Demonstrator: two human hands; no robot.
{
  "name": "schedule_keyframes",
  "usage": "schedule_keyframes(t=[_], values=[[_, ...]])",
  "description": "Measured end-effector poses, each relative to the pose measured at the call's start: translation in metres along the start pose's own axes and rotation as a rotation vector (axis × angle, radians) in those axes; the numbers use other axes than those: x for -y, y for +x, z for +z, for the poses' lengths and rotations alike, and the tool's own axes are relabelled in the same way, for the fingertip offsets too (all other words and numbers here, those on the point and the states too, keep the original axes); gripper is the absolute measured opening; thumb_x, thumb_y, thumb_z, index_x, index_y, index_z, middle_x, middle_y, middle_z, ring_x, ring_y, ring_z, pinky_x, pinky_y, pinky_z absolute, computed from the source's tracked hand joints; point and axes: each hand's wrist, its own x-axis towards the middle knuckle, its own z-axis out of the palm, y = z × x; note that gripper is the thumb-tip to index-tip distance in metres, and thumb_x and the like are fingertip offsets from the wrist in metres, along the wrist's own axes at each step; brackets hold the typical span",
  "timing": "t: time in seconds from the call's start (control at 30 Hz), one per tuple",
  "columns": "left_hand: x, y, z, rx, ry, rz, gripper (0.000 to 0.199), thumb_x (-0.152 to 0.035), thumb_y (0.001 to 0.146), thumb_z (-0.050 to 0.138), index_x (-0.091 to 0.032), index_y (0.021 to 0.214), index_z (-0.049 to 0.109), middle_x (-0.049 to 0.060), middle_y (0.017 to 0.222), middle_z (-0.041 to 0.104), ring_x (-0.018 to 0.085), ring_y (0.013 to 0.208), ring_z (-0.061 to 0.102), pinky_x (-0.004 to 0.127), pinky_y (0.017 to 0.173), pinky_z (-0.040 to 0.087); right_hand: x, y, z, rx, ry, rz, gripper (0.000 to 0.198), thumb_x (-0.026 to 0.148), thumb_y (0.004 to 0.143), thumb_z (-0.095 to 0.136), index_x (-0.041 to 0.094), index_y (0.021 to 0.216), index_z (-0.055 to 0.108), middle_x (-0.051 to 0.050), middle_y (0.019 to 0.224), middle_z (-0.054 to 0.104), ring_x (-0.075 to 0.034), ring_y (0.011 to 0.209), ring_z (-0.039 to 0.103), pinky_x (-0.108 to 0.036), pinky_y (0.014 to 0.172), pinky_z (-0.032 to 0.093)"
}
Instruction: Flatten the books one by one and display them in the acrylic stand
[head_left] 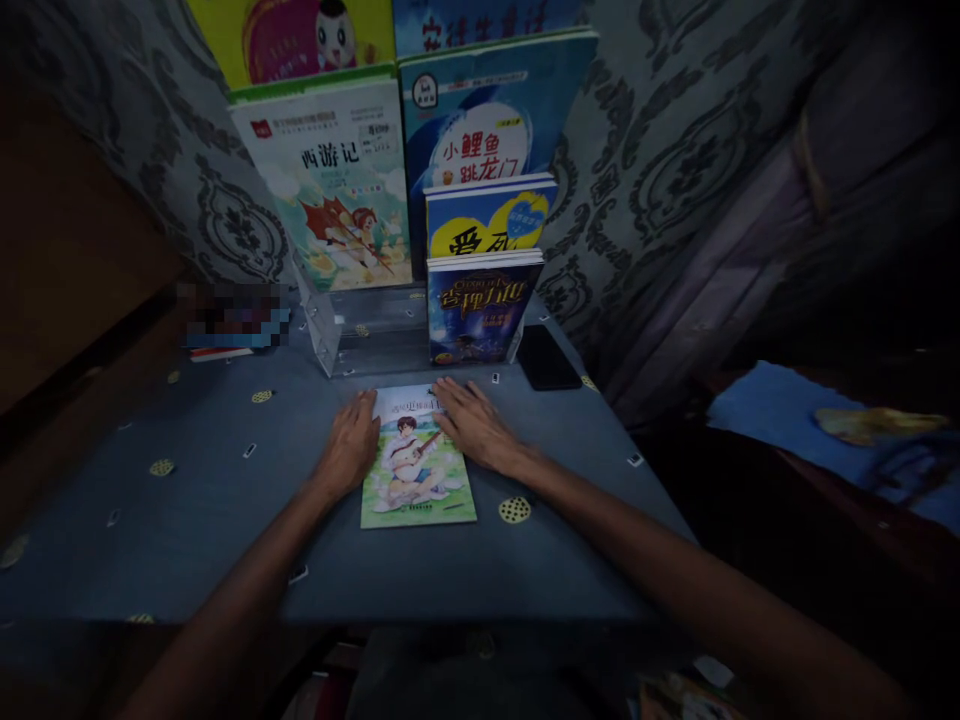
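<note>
Guitar-cover book (420,490) is lying inside the table's (187,530) near edge; left hand (351,445) and right hand (478,425), unclenched, grasping nothing, are apparently steadying it.

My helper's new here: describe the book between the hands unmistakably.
On the table in front of the clear rack lies a book, between the left hand and right hand. Unlike the upright books in the rack, it lies flat and shows a guitar player.
</note>
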Motion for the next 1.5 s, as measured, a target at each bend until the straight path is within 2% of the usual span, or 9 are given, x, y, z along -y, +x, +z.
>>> schedule_keyframes(t=[0.3,0.5,0.7,0.9,1.23,1.37,1.5], values=[[0.005,0.004,0.003,0.023,0.118,0.04,0.047,-0.028,0.103,0.031,-0.008,0.14,0.052,0.02,0.151,0.051,0.032,0.146,0.04,0.053,0.115,0.038,-0.017,-0.002,-0.002,-0.026,0.069,-0.002,0.047,0.03,0.103,0.038,0.014,0.145,0.051,-0.015,0.156,0.046,-0.027,0.146,0.04,-0.055,0.122,0.025],[-0.004,0.014,-0.008,0.135,0.225,0.162,0.047,-0.031,0.104,0.03,-0.016,0.143,0.052,0.014,0.152,0.051,0.03,0.15,0.033,0.057,0.12,0.029,-0.024,0.0,0.002,-0.037,0.094,-0.013,0.046,0.024,0.102,0.036,0.019,0.144,0.053,-0.011,0.155,0.048,-0.025,0.146,0.042,-0.054,0.122,0.026],[-0.02,0.016,-0.009,0.264,0.173,0.311,0.049,-0.039,0.106,0.029,-0.022,0.149,0.047,0.011,0.158,0.043,0.028,0.153,0.027,0.055,0.12,0.029,-0.023,0.0,0.002,-0.057,0.091,-0.013,0.045,0.023,0.102,0.037,0.022,0.144,0.054,-0.009,0.155,0.048,-0.024,0.145,0.042,-0.055,0.121,0.026],[-0.038,0.007,-0.008,0.326,0.108,0.434,0.049,-0.042,0.107,0.025,-0.028,0.151,0.043,0.007,0.163,0.036,0.025,0.155,0.02,0.052,0.123,0.024,-0.024,-0.001,0.002,-0.047,0.083,-0.011,0.044,0.026,0.105,0.035,0.022,0.145,0.052,-0.009,0.157,0.046,-0.022,0.147,0.039,-0.052,0.122,0.026],[-0.06,-0.016,-0.018,0.357,0.05,0.616,0.043,-0.039,0.107,0.035,-0.036,0.148,0.047,0.004,0.165,0.03,0.025,0.156,0.016,0.056,0.125,0.018,-0.019,-0.003,-0.002,-0.038,0.082,-0.007,0.044,0.025,0.103,0.037,0.021,0.144,0.052,-0.01,0.157,0.046,-0.023,0.147,0.04,-0.054,0.121,0.025],[-0.066,-0.026,-0.023,0.392,0.04,0.649,0.042,-0.039,0.106,0.039,-0.04,0.147,0.047,0.002,0.166,0.028,0.025,0.156,0.016,0.058,0.126,0.012,-0.016,-0.004,-0.005,-0.027,0.076,0.0,0.045,0.025,0.103,0.036,0.019,0.145,0.052,-0.011,0.157,0.045,-0.024,0.147,0.039,-0.054,0.121,0.025],[-0.07,-0.034,-0.026,0.424,0.024,0.656,0.043,-0.04,0.104,0.043,-0.042,0.147,0.047,0.002,0.165,0.03,0.026,0.156,0.015,0.058,0.126,0.015,-0.015,-0.005,-0.006,-0.018,0.066,0.001,0.045,0.027,0.103,0.036,0.019,0.146,0.051,-0.011,0.157,0.045,-0.024,0.148,0.038,-0.055,0.122,0.024]])
